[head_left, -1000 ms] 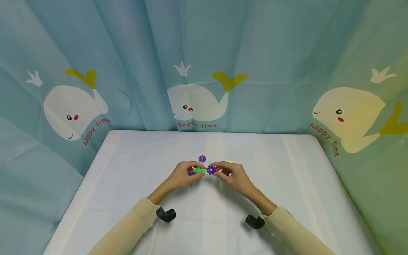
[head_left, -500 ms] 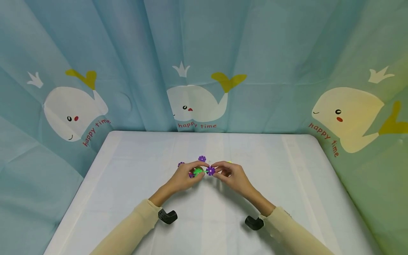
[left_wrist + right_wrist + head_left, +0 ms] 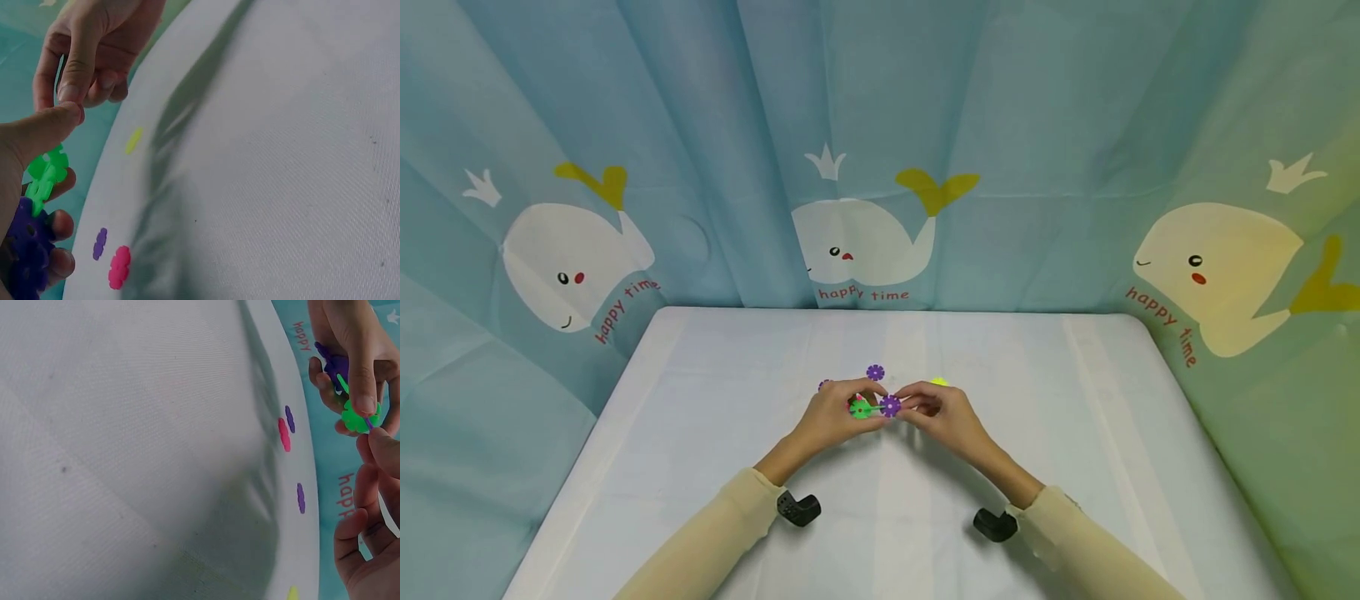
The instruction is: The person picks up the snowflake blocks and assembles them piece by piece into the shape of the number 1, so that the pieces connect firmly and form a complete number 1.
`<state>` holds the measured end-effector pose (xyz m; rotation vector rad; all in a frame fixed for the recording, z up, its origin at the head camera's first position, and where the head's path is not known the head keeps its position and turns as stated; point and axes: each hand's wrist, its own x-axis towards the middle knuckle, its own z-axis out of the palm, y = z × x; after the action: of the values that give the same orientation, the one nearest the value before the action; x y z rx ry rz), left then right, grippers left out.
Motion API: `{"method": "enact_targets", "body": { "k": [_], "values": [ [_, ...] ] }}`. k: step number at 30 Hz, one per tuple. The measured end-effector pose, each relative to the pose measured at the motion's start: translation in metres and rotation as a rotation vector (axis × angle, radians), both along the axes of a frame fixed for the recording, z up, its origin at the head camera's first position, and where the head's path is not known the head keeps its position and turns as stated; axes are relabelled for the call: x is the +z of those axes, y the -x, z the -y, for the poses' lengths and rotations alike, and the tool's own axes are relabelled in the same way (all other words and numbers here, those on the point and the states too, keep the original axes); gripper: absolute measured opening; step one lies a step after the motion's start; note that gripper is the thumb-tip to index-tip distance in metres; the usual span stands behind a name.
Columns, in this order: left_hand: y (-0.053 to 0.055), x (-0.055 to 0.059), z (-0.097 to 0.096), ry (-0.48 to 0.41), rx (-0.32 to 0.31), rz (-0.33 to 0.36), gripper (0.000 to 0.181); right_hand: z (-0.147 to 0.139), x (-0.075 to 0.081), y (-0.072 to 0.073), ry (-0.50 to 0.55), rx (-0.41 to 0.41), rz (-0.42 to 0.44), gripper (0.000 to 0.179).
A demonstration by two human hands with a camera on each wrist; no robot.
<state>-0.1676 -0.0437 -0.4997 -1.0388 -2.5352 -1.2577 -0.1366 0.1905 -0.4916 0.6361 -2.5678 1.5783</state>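
My left hand (image 3: 829, 417) holds a small chain of toothed plastic snowflake discs. A green disc (image 3: 860, 409) faces up between its fingers, and darker purple discs (image 3: 28, 250) lie against the curled fingers in the left wrist view. Between both hands a purple disc (image 3: 890, 406) stands at the end of a green piece seen edge-on. My right hand (image 3: 946, 414) pinches that purple disc at its right edge with thumb and fingertips. The left thumb and fingertips also meet at this disc. How the discs interlock is partly hidden by the fingers.
On the white table (image 3: 1075, 433) beyond the hands lie loose discs: one purple disc (image 3: 876, 372), another purple disc (image 3: 824, 385) partly behind the left hand, and a yellow disc (image 3: 939, 382). A pink disc (image 3: 119, 267) shows in the left wrist view. A whale-print curtain (image 3: 1037, 167) surrounds the table.
Both hands and the held discs have shifted slightly left and toward the person. The green disc has turned from nearly edge-on to face the head camera. Both hands keep their hold.
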Motion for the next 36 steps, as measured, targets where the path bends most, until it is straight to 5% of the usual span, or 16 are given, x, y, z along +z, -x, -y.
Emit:
{"method": "enact_targets", "body": {
  "k": [12,36],
  "values": [
    [0.0,-0.004,0.006,0.012,0.031,-0.034,0.032,-0.004,0.003,-0.002,-0.047,0.039,0.024,0.02],
    [0.004,-0.015,0.072,0.073,0.15,0.062,0.03,-0.08,-0.006,0.002,-0.16,-0.113,-0.038,0.024]
  ]
}}
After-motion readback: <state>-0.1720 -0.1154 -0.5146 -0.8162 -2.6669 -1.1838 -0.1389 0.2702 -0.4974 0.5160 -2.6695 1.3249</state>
